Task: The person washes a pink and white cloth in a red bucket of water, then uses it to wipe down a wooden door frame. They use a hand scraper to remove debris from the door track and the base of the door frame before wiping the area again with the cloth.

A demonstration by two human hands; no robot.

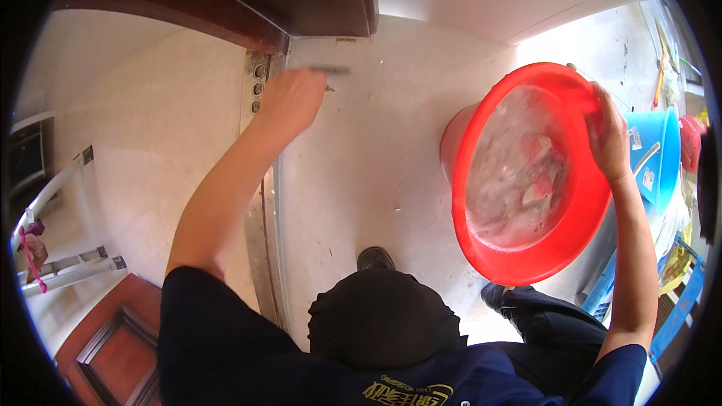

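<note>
My left hand is closed in a loose fist at the upper left centre, over a pale, marked floor. A thin dark object, too blurred to name, juts from its far side. Farther right, my right hand grips the right rim of a large red plastic basin. The basin stands tilted towards me. In it is cloudy, foamy water with pink-and-white pieces, cloth or sponge, which I cannot tell.
A metal strip with round holes runs along the left of the floor. Dark wooden furniture stands ahead. On the right are a blue bucket and a blue frame. A ladder's metal legs and a brown panelled door are at left.
</note>
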